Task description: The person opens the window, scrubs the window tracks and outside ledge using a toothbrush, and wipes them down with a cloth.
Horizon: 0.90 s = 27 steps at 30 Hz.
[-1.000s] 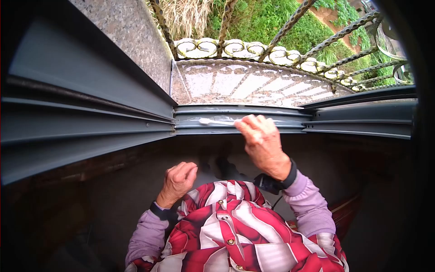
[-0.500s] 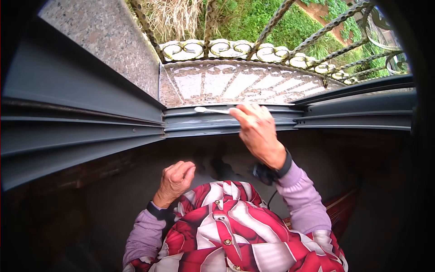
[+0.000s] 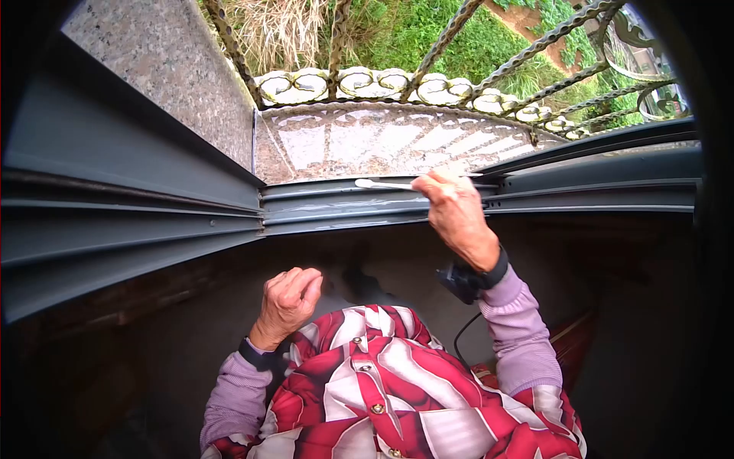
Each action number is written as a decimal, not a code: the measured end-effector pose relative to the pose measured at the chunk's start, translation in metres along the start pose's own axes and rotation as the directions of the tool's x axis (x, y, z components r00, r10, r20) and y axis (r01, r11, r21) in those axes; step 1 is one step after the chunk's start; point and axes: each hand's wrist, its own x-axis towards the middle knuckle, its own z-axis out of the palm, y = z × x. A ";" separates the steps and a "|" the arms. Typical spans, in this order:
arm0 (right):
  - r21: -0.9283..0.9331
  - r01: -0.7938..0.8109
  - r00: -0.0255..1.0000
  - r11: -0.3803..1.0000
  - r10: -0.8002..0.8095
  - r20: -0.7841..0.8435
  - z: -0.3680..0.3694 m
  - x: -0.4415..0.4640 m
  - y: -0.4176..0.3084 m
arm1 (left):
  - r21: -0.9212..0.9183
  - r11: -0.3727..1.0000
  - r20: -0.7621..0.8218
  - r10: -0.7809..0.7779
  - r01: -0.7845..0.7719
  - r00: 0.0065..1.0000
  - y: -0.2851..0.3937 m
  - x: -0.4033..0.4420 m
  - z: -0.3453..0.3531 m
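My right hand (image 3: 457, 214) is closed on a slim white toothbrush (image 3: 382, 184), seen from above with its bristles not visible. The toothbrush lies nearly level over the dark grey window track (image 3: 336, 205), its rounded head pointing left. Whitish wet-looking streaks show on the track's rails. Lower left, my left hand (image 3: 289, 304) is curled into a loose fist in front of the patterned shirt, apart from the track. I see nothing in it, though its palm side is hidden.
Grey window frames (image 3: 138, 180) flank the track on the left and on the right (image 3: 612, 180). Beyond it lie a speckled stone sill (image 3: 306, 145) and twisted metal bars (image 3: 443, 46), with grass outside. Dark straps circle both wrists, and a cable hangs near the right one.
My right hand and the toothbrush have moved right along the track. The view has shifted a little. My left hand stays curled in nearly the same place.
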 end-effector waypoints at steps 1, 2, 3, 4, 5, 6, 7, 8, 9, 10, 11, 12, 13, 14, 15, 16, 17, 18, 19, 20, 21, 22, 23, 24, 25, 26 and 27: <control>-0.036 -0.023 0.999 0.999 0.024 0.025 0.007 -0.001 0.001 | 0.010 0.999 -0.002 0.045 -0.045 0.999 0.002 0.007 -0.001; -0.079 -0.020 1.000 0.997 0.021 0.011 0.006 -0.002 0.004 | 0.032 0.995 0.001 0.091 -0.091 0.996 0.004 0.013 -0.002; -0.122 -0.015 1.000 0.992 0.015 -0.002 0.003 -0.003 0.007 | 0.042 0.993 -0.023 0.111 -0.110 0.994 0.005 0.020 -0.004; -0.165 -0.038 0.999 0.986 0.039 0.003 -0.005 -0.006 0.006 | 0.051 0.990 -0.044 0.131 -0.129 0.990 0.005 0.025 -0.005; -0.210 -0.063 0.998 0.976 0.065 0.005 -0.017 -0.010 0.004 | 0.060 0.987 -0.064 0.153 -0.149 0.986 0.005 0.029 -0.006; -0.252 -0.098 0.995 0.963 0.092 -0.036 -0.028 -0.015 0.001 | 0.058 0.988 -0.085 0.146 -0.141 0.986 0.005 0.032 -0.007; -0.228 -0.121 0.993 0.966 0.116 -0.037 -0.041 -0.022 -0.002 | 0.050 0.990 -0.089 0.134 -0.130 0.987 0.006 0.033 -0.010; -0.227 -0.132 0.991 0.965 0.136 0.001 -0.048 -0.034 -0.002 | 0.046 0.991 -0.072 0.126 -0.123 0.989 0.006 0.031 -0.011; -0.225 -0.140 0.988 0.964 0.152 0.037 -0.054 -0.042 -0.001 | 0.044 0.992 -0.057 0.118 -0.116 0.991 0.006 0.028 -0.012; -0.256 -0.146 0.986 0.956 0.161 0.036 -0.052 -0.046 0.002 | 0.035 0.994 -0.034 0.106 -0.105 0.994 0.005 0.023 -0.012; -0.284 -0.154 0.984 0.946 0.172 0.039 -0.045 -0.053 0.006 | 0.026 0.995 -0.008 0.092 -0.092 0.996 0.004 0.017 -0.010; -0.311 -0.161 0.982 0.937 0.183 0.040 -0.037 -0.057 0.009 | 0.019 0.997 0.020 0.078 -0.078 0.997 0.002 0.010 -0.007; -0.255 -0.143 0.987 0.956 0.158 0.040 -0.031 -0.056 0.013 | 0.023 0.997 0.036 0.067 -0.068 0.997 0.001 0.005 -0.004; -0.198 -0.126 0.990 0.972 0.136 0.040 -0.023 -0.051 0.018 | 0.028 0.998 0.054 0.057 -0.059 0.997 0.000 0.000 -0.002; -0.139 -0.114 0.992 0.984 0.120 0.038 -0.013 -0.049 0.021 | 0.031 0.998 0.078 0.048 -0.051 0.996 0.001 -0.005 -0.001; -0.145 -0.099 0.995 0.984 0.102 0.012 0.003 -0.046 0.020 | 0.025 0.999 0.094 0.033 -0.036 0.995 0.002 -0.007 0.001; -0.109 -0.080 0.997 0.991 0.078 -0.022 0.014 -0.041 0.015 | 0.025 0.999 0.093 0.038 -0.041 0.995 0.002 -0.008 0.003; -0.094 -0.072 0.997 0.993 0.070 -0.022 0.012 -0.035 0.005 | 0.024 0.999 0.095 0.043 -0.046 0.995 0.003 -0.008 0.004; -0.078 -0.064 0.998 0.995 0.063 -0.022 0.004 -0.029 -0.003 | 0.023 0.998 0.096 0.048 -0.050 0.994 0.003 -0.008 0.005; -0.046 -0.062 0.995 0.997 0.058 -0.087 -0.007 -0.031 -0.005 | 0.021 0.999 0.082 0.035 -0.036 0.996 0.003 -0.008 0.004; -0.105 -0.104 0.983 0.989 0.086 -0.164 -0.020 -0.037 -0.008 | 0.021 1.000 0.066 0.021 -0.023 0.998 0.002 -0.008 0.002; -0.187 -0.178 0.977 0.966 0.151 -0.151 -0.033 -0.050 -0.006 | 0.018 1.000 0.054 0.003 -0.004 0.999 0.001 -0.010 0.000; -0.269 -0.248 0.966 0.931 0.216 -0.142 -0.045 -0.063 -0.003 | 0.017 1.000 0.054 -0.022 0.021 0.998 -0.001 -0.012 -0.001; -0.350 -0.314 0.949 0.883 0.295 -0.109 -0.055 -0.072 -0.006 | 0.016 0.999 0.053 -0.045 0.044 0.998 -0.004 -0.014 -0.002; -0.432 -0.372 0.924 0.822 0.374 -0.085 -0.062 -0.079 -0.006 | 0.013 0.998 0.052 -0.066 0.065 0.997 -0.006 -0.015 -0.002; -0.548 -0.351 0.919 0.759 0.392 -0.045 -0.059 -0.086 -0.002 | 0.011 0.998 0.061 -0.065 0.064 0.996 -0.007 -0.014 -0.001; -0.596 -0.355 0.904 0.720 0.428 -0.022 -0.054 -0.088 -0.002 | 0.003 0.998 0.066 -0.059 0.059 0.996 -0.007 -0.014 0.000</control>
